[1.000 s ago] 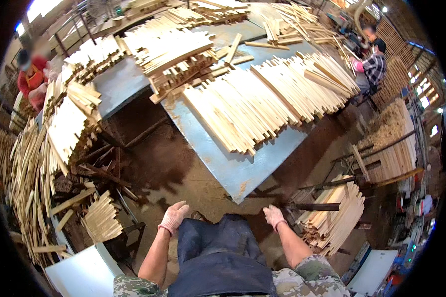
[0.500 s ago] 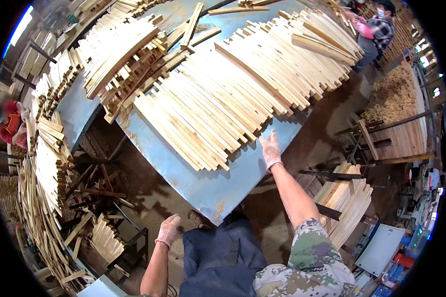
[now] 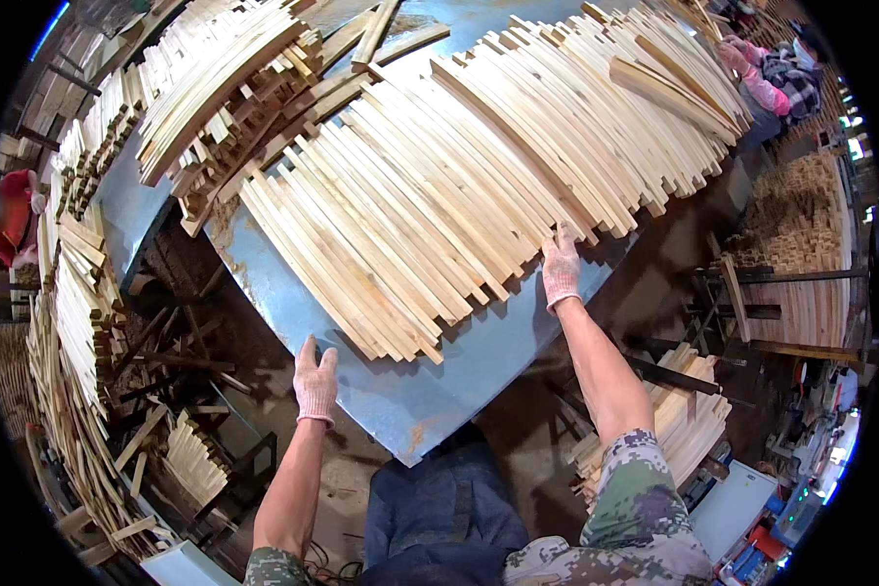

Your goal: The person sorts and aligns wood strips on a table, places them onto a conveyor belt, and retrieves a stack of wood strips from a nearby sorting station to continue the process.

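A blue metal table (image 3: 459,371) carries a wide fan of pale wooden slats (image 3: 439,195). My right hand (image 3: 560,266), in a light work glove, rests with spread fingers on the near ends of the slats at the table's right side. My left hand (image 3: 314,381), also gloved, lies at the table's near left edge, fingers loosely apart, holding nothing. It is just short of the nearest slat ends. My dark trousers (image 3: 439,508) show below the table's corner.
A messier stack of slats (image 3: 225,88) sits at the table's far left. More slat bundles (image 3: 78,293) pile on the left, a small pile (image 3: 193,459) on the floor, stacks (image 3: 689,420) on the right. A person in a pink sleeve (image 3: 767,78) works at the far right, another in red (image 3: 15,215) at left.
I have leaned in over the table. My right hand went forward onto the slat ends, and my left hand rose from my knee to the table's left edge.
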Action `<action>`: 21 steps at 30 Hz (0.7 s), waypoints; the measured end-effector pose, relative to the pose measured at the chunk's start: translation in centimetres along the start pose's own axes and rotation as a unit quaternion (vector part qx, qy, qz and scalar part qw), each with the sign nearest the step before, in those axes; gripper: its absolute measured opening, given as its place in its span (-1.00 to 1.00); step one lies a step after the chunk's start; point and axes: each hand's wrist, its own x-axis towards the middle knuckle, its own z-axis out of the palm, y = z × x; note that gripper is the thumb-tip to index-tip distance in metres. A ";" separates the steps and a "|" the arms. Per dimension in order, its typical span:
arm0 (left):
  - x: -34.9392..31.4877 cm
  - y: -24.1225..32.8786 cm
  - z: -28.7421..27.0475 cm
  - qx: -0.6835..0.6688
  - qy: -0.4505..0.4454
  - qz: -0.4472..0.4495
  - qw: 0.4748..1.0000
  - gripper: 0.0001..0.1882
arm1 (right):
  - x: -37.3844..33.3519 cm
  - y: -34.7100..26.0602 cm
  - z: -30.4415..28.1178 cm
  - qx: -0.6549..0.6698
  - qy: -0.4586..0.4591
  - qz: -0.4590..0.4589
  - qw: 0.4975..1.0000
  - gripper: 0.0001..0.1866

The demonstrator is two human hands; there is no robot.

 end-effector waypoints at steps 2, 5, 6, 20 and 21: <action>0.6 0.3 0.5 -0.017 -0.002 -0.012 1.000 -0.31 | -0.7 -0.2 0.2 0.049 -0.012 0.025 0.998 -0.36; 0.7 0.1 0.7 0.014 -0.012 0.016 1.000 -0.33 | -3.9 -0.8 0.5 0.089 -0.026 0.038 0.995 -0.34; 0.5 -0.2 0.9 0.033 0.004 0.044 0.998 -0.39 | -5.6 -1.0 0.6 0.125 -0.062 0.077 0.987 -0.33; -0.5 -0.2 -0.1 0.042 0.025 0.044 0.998 -0.48 | -10.4 -2.5 1.4 -0.149 -0.076 0.080 0.983 -0.18; -0.4 -0.6 0.1 0.050 0.020 0.044 0.998 -0.46 | -10.3 -2.4 1.6 -0.168 -0.076 0.084 0.979 -0.21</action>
